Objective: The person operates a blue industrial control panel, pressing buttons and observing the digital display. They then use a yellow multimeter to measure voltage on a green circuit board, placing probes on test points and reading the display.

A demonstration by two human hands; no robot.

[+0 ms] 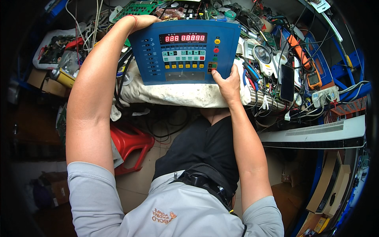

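Left hand clamps a blue control panel; right hand grips its edge, thumb at corner keys. Firm bracing should steady presses.

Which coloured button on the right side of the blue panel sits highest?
The yellow button, toward the upper right of the blue panel; the red button and others sit below it.

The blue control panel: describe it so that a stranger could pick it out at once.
Start at the long off-white cloth, beyond the person's dark shorts. Over it, the left hand at the upper left corner and the right hand at the lower right hold up a blue control panel. Glowing red digits above rows of buttons set it apart from the jumbled electronics.
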